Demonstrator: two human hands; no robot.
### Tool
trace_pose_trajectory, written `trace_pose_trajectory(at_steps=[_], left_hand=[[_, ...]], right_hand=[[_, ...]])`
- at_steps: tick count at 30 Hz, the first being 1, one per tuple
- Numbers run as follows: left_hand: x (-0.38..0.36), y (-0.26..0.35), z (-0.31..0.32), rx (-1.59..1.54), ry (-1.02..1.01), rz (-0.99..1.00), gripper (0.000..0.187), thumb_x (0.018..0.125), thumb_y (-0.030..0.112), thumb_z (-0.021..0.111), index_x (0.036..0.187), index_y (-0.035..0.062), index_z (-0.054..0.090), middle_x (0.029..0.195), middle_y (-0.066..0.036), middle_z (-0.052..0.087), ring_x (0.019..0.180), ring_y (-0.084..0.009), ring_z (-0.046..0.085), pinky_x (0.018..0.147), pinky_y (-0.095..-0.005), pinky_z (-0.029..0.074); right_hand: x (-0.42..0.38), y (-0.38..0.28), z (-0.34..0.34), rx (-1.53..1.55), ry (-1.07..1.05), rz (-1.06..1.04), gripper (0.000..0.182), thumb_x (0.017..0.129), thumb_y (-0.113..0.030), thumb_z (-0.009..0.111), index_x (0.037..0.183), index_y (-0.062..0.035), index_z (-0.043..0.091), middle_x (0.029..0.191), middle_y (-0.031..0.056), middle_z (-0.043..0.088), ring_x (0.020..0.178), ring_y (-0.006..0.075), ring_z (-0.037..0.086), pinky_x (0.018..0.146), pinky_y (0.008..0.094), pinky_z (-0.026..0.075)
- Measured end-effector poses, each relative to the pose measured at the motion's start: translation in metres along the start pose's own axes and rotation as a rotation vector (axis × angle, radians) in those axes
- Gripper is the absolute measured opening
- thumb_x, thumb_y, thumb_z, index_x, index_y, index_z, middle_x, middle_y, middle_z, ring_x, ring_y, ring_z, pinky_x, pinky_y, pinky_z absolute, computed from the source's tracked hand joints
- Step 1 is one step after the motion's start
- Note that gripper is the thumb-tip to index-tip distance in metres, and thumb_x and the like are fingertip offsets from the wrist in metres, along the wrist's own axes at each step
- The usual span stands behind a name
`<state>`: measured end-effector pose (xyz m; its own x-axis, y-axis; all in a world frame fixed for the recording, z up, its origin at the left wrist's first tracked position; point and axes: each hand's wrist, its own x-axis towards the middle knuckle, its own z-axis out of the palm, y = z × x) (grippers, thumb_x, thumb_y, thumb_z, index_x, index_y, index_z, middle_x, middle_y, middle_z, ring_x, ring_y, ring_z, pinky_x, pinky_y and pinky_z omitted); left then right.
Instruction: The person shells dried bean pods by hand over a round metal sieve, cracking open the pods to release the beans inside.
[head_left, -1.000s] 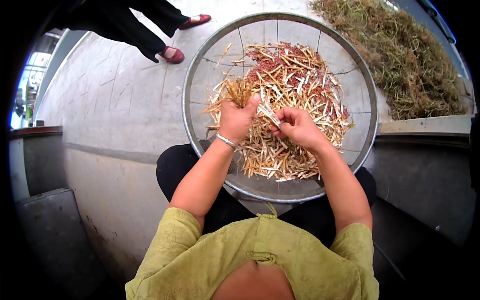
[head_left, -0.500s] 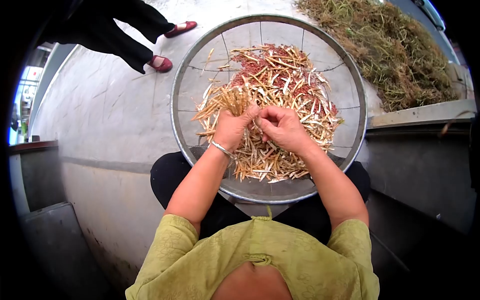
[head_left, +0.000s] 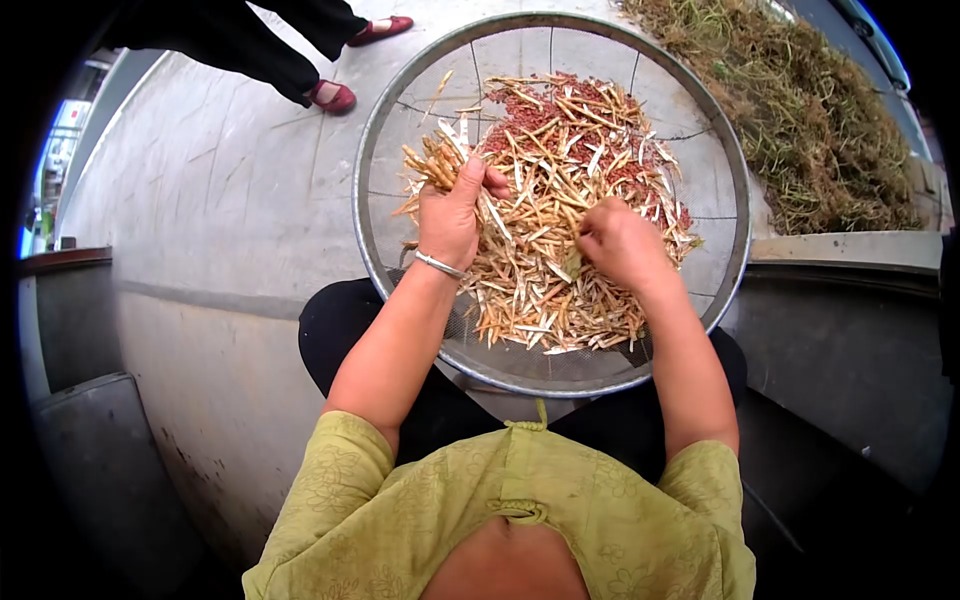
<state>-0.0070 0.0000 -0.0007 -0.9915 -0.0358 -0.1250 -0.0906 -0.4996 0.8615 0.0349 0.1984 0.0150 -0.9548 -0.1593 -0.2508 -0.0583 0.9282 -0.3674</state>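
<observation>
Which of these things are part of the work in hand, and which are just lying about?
In hand:
left hand gripping a bunch of pods
right hand closed over the pod pile
red beans
sieve

Lying about:
dried stalks
another person's red shoes
concrete floor

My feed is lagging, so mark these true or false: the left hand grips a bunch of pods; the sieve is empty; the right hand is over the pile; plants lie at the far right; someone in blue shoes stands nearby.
1. The left hand grips a bunch of tan dry pods: true.
2. The round metal mesh sieve is empty: false, it holds pods and red seeds.
3. The right hand is over the pile: true.
4. Dried green plants lie at the far right: true.
5. Blue shoes: false, red shoes.
</observation>
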Motion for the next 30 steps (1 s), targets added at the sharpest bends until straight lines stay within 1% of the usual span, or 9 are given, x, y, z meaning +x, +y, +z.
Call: trace_pose_trajectory(at_steps=[1, 6, 11, 13, 17, 22, 24, 29, 30], left_hand=[[0.000, -0.001, -0.001, -0.005, 0.001, 0.001, 0.018, 0.087, 0.018, 0.057, 0.080, 0.0013, 0.057, 0.070, -0.006, 0.059, 0.058, -0.0124, 0.052, 0.055, -0.0248, 0.044], [-0.001, -0.004, 0.001, -0.018, -0.045, -0.005, 0.016, 0.088, 0.017, 0.057, 0.080, 0.0035, 0.054, 0.061, -0.001, 0.050, 0.054, -0.0111, 0.048, 0.052, -0.0237, 0.040], [-0.005, -0.007, 0.005, 0.011, -0.080, -0.017, 0.013, 0.085, 0.015, 0.060, 0.080, 0.0042, 0.055, 0.060, 0.001, 0.050, 0.053, -0.0097, 0.046, 0.050, -0.0227, 0.038], [-0.007, -0.007, 0.003, 0.094, -0.057, -0.074, 0.012, 0.082, 0.015, 0.064, 0.082, 0.0040, 0.058, 0.061, 0.001, 0.052, 0.053, -0.0088, 0.047, 0.049, -0.0222, 0.038], [-0.007, -0.010, 0.001, 0.143, -0.060, -0.103, 0.017, 0.079, 0.016, 0.068, 0.087, 0.0033, 0.061, 0.063, 0.002, 0.054, 0.053, -0.0071, 0.047, 0.049, -0.0210, 0.038], [-0.010, -0.004, 0.005, 0.241, -0.130, -0.133, 0.018, 0.083, 0.016, 0.063, 0.096, 0.0040, 0.063, 0.062, 0.003, 0.053, 0.052, -0.0062, 0.046, 0.048, -0.0207, 0.037], [-0.011, -0.007, 0.006, 0.233, -0.157, -0.166, 0.018, 0.083, 0.016, 0.063, 0.096, 0.0038, 0.063, 0.063, 0.003, 0.053, 0.052, -0.0060, 0.045, 0.047, -0.0206, 0.037], [-0.017, -0.012, 0.010, 0.229, -0.182, -0.255, 0.016, 0.082, 0.013, 0.064, 0.093, 0.0016, 0.062, 0.065, 0.002, 0.056, 0.050, -0.0062, 0.047, 0.045, -0.0202, 0.038], [-0.017, -0.015, 0.010, 0.226, -0.194, -0.267, 0.014, 0.081, 0.012, 0.065, 0.088, 0.0004, 0.061, 0.066, 0.000, 0.057, 0.050, -0.0069, 0.048, 0.045, -0.0208, 0.040]], right_hand=[[0.000, 0.001, -0.011, -0.028, -0.002, 0.090, 0.014, 0.078, -0.019, 0.062, 0.081, -0.0054, 0.064, 0.087, 0.0132, 0.060, 0.074, 0.0236, 0.061, 0.069, 0.0350, 0.052], [0.008, 0.015, -0.003, 0.120, 0.301, -0.038, 0.023, 0.078, -0.025, 0.062, 0.078, -0.0024, 0.064, 0.082, 0.0151, 0.061, 0.073, 0.0283, 0.061, 0.066, 0.0388, 0.050], [0.020, -0.001, 0.013, 0.019, 0.124, 0.073, 0.029, 0.077, -0.031, 0.064, 0.072, -0.0024, 0.064, 0.074, 0.0145, 0.063, 0.070, 0.0292, 0.062, 0.063, 0.0397, 0.050], [0.023, 0.000, 0.026, -0.025, 0.063, 0.074, 0.029, 0.075, -0.034, 0.066, 0.073, -0.0047, 0.066, 0.067, 0.0150, 0.062, 0.063, 0.0299, 0.061, 0.059, 0.0395, 0.048], [0.022, 0.001, 0.022, 0.120, 0.112, 0.048, 0.022, 0.073, -0.026, 0.068, 0.073, -0.0043, 0.065, 0.066, 0.0145, 0.062, 0.061, 0.0279, 0.061, 0.057, 0.0379, 0.048], [0.017, 0.000, -0.003, 0.395, 0.174, 0.070, 0.021, 0.075, -0.022, 0.067, 0.074, -0.0016, 0.065, 0.067, 0.0117, 0.063, 0.059, 0.0228, 0.060, 0.057, 0.0336, 0.048], [0.016, -0.002, -0.002, 0.560, 0.167, 0.081, 0.019, 0.074, -0.018, 0.068, 0.073, -0.0003, 0.063, 0.062, 0.0082, 0.061, 0.055, 0.0145, 0.056, 0.053, 0.0285, 0.045], [0.009, -0.020, 0.004, 0.712, 0.162, 0.037, 0.018, 0.073, -0.016, 0.069, 0.069, -0.0011, 0.060, 0.060, 0.0049, 0.057, 0.053, 0.0100, 0.053, 0.051, 0.0256, 0.044], [0.008, -0.023, 0.005, 0.727, 0.203, 0.000, 0.017, 0.073, -0.015, 0.069, 0.069, -0.0013, 0.059, 0.060, 0.0044, 0.057, 0.053, 0.0097, 0.052, 0.051, 0.0250, 0.044]])
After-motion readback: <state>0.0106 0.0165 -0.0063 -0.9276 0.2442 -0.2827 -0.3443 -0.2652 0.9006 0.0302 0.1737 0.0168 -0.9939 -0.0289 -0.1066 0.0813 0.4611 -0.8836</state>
